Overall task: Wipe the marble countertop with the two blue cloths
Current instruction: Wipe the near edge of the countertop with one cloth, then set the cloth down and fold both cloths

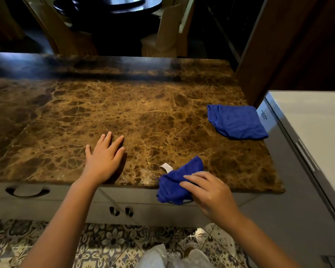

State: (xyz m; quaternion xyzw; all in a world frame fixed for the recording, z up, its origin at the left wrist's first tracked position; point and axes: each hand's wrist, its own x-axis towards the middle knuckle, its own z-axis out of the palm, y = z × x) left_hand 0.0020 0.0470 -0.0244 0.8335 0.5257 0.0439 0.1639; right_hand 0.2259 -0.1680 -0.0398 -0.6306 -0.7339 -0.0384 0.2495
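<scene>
The brown marble surface (124, 105) carries two blue cloths. The left hand (104, 157) lies flat on the surface near the front edge, palm down, fingers spread apart and holding nothing. The right hand (207, 190) is closed on the nearer blue cloth (178, 182), which is bunched up and sits at the front edge, part of it hanging over the cabinet front below (a small white tag (167, 167) sticks out of its far side). The second blue cloth (237, 121) lies loosely folded at the right-hand side of the surface, well apart from both hands and just beside a white appliance (307, 120) that stands against the surface's right end. Below the front edge, grey cabinet fronts (46, 202) with cut-out handles are visible, and patterned floor tiles (108, 242) beneath them.
</scene>
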